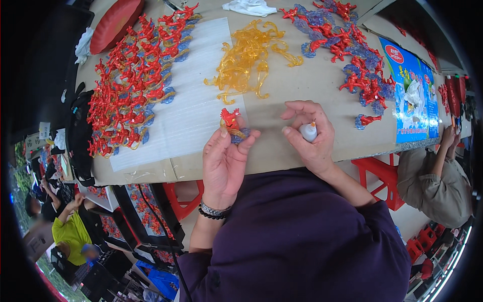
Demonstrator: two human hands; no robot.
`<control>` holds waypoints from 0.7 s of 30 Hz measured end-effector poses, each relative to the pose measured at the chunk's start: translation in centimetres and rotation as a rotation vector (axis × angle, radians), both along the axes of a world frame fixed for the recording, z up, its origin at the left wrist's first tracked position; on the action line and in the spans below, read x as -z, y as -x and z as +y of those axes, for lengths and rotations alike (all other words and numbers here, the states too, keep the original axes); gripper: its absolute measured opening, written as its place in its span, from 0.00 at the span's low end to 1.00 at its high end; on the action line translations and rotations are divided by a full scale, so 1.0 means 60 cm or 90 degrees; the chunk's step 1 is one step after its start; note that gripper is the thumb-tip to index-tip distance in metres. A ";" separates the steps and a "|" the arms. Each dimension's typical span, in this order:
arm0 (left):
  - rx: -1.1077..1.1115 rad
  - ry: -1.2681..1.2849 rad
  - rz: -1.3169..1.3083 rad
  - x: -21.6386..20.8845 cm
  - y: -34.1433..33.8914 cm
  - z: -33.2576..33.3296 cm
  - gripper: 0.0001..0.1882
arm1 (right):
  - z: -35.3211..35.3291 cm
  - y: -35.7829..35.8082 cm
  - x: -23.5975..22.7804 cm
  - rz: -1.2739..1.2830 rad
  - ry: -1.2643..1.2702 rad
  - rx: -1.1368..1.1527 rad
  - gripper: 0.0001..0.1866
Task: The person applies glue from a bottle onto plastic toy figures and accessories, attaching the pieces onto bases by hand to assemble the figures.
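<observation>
A small red dragon-like figurine (231, 119) on a clear blue-purple base, with a yellow strip at its side, is pinched between the thumb and fingers of my left hand (223, 163). To the right, my right hand (318, 143) is curled around a small white squeeze bottle (308, 133) whose orange-tipped nozzle points up. The nozzle and the figurine are apart. Beyond my hands lies a loose pile of clear yellow curved plastic pieces (246, 58). One red figurine with a purple base (369, 120) lies right of my right hand.
Rows of red figurines with yellow strips (133, 90) cover a white foam sheet (193, 116) on the left. More red and purple figurines (354, 65) lie at the right. A red tray (116, 25) and a blue printed sheet (415, 108) flank them. Co-workers sit at both sides.
</observation>
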State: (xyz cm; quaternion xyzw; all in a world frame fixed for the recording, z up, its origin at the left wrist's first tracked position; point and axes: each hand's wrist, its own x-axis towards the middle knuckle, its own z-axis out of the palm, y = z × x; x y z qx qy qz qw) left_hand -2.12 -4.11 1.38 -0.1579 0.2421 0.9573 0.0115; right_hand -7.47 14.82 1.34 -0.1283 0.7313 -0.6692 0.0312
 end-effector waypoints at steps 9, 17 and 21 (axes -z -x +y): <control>-0.007 0.009 0.004 0.000 -0.002 0.002 0.18 | 0.001 0.001 0.001 0.035 -0.020 -0.012 0.22; 0.003 -0.115 -0.149 -0.035 -0.002 0.019 0.16 | -0.019 0.012 -0.016 0.396 -0.091 -0.053 0.21; 0.036 -0.141 -0.172 -0.034 -0.005 0.029 0.14 | -0.036 0.019 -0.019 0.470 -0.113 -0.072 0.23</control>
